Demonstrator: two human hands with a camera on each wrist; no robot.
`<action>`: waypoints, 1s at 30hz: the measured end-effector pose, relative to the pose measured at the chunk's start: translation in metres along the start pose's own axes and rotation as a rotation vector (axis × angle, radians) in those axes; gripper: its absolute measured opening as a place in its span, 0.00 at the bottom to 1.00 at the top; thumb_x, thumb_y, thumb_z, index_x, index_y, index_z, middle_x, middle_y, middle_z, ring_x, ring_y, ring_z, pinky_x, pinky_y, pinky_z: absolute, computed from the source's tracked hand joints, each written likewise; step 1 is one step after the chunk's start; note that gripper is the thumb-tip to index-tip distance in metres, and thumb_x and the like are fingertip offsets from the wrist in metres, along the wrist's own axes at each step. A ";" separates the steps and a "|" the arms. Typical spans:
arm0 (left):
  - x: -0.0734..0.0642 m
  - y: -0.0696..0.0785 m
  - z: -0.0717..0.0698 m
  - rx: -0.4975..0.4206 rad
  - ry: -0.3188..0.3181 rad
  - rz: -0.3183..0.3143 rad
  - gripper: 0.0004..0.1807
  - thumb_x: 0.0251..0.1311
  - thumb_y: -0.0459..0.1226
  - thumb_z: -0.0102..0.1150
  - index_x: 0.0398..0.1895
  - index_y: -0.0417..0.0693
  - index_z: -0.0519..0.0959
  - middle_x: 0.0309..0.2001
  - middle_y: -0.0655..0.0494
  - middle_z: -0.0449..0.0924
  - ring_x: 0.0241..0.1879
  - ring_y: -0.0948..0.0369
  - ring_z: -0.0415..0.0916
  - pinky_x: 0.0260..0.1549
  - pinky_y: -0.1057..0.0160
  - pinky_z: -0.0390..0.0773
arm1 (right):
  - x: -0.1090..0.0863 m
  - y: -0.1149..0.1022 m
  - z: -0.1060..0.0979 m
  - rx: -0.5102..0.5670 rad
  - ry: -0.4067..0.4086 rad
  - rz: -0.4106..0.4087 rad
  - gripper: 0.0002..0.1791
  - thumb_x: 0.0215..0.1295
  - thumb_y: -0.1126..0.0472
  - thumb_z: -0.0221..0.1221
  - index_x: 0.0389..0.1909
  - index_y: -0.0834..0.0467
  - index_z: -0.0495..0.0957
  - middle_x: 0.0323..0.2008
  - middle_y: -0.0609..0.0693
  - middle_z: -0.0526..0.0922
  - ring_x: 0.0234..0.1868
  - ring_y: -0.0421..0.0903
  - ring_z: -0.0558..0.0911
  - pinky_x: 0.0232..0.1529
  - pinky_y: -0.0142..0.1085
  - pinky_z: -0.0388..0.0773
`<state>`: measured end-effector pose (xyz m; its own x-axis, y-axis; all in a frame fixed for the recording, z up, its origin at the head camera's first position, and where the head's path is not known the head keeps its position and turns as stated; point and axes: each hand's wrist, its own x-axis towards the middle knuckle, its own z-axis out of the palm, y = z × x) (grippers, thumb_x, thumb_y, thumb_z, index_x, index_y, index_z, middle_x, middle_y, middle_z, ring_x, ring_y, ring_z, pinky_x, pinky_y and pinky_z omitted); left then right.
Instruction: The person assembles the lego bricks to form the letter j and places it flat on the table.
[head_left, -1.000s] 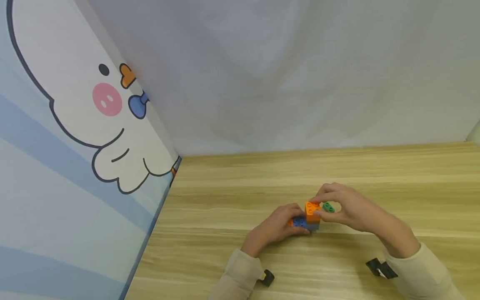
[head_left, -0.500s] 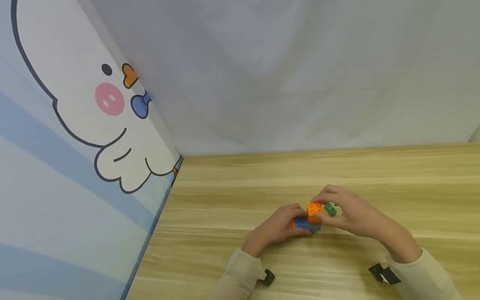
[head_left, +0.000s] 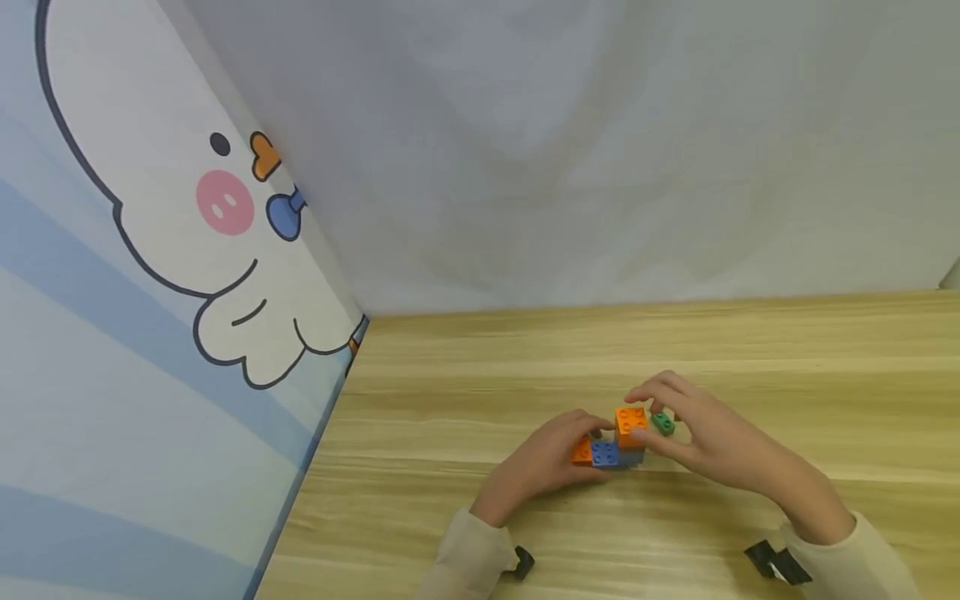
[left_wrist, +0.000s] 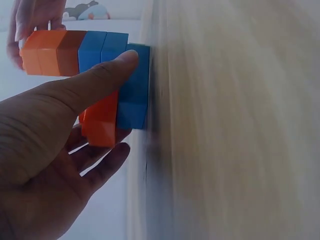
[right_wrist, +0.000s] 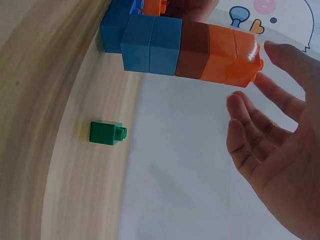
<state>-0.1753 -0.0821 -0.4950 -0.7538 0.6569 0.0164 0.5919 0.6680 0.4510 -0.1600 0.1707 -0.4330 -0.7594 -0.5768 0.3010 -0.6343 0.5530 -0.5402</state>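
A build of toy building bricks stands on the wooden table. Its tower has orange bricks (head_left: 630,427) on top of blue bricks (right_wrist: 151,45). Low at the tower's left are a studded blue brick (head_left: 604,454) and an orange-red brick (left_wrist: 101,125). My left hand (head_left: 542,460) holds this low end, thumb along the blue side, fingers curled behind, partly hidden by the bricks. Beside the tower top my right hand (head_left: 712,433) has its fingers spread, thumb and index fingertips right at the top orange brick, the other fingers apart from it.
A small green brick (right_wrist: 104,133) lies on the table (head_left: 465,375) just right of the tower, under my right fingers. A pale curtain (head_left: 600,167) hangs behind the table. At the left stands a panel with a cartoon figure (head_left: 165,167).
My right fingers have come off the orange bricks and spread apart, leaving them atop the tower. My left hand has slid slightly left, uncovering more of the orange-red brick.
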 end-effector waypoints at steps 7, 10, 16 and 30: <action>-0.012 0.000 -0.006 0.017 0.083 -0.030 0.29 0.57 0.47 0.75 0.61 0.54 0.76 0.55 0.59 0.79 0.53 0.66 0.78 0.58 0.69 0.78 | -0.008 0.001 0.004 -0.050 0.121 -0.095 0.20 0.60 0.61 0.72 0.48 0.45 0.75 0.47 0.37 0.76 0.42 0.29 0.73 0.39 0.30 0.79; -0.014 0.000 -0.008 -0.015 0.100 -0.029 0.24 0.58 0.43 0.75 0.55 0.52 0.76 0.51 0.59 0.79 0.50 0.66 0.77 0.56 0.71 0.78 | -0.008 0.003 0.007 -0.040 0.132 -0.117 0.21 0.57 0.63 0.74 0.47 0.46 0.76 0.45 0.38 0.76 0.42 0.29 0.72 0.39 0.30 0.78; -0.019 -0.002 -0.009 -0.050 0.134 -0.003 0.21 0.57 0.42 0.75 0.50 0.51 0.76 0.48 0.59 0.80 0.48 0.67 0.78 0.54 0.72 0.78 | -0.003 0.006 0.011 -0.053 0.140 -0.124 0.22 0.56 0.65 0.74 0.47 0.48 0.76 0.44 0.38 0.77 0.40 0.29 0.73 0.38 0.30 0.80; -0.016 -0.001 -0.009 -0.067 0.123 -0.096 0.22 0.64 0.44 0.68 0.58 0.49 0.76 0.55 0.57 0.84 0.52 0.65 0.81 0.54 0.68 0.80 | 0.018 0.016 0.003 -0.087 0.072 -0.017 0.16 0.65 0.63 0.68 0.51 0.52 0.77 0.46 0.45 0.83 0.43 0.44 0.81 0.44 0.40 0.82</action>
<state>-0.1664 -0.0968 -0.4880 -0.8375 0.5408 0.0777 0.4984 0.6979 0.5144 -0.1834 0.1673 -0.4390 -0.7550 -0.5436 0.3668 -0.6549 0.5958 -0.4650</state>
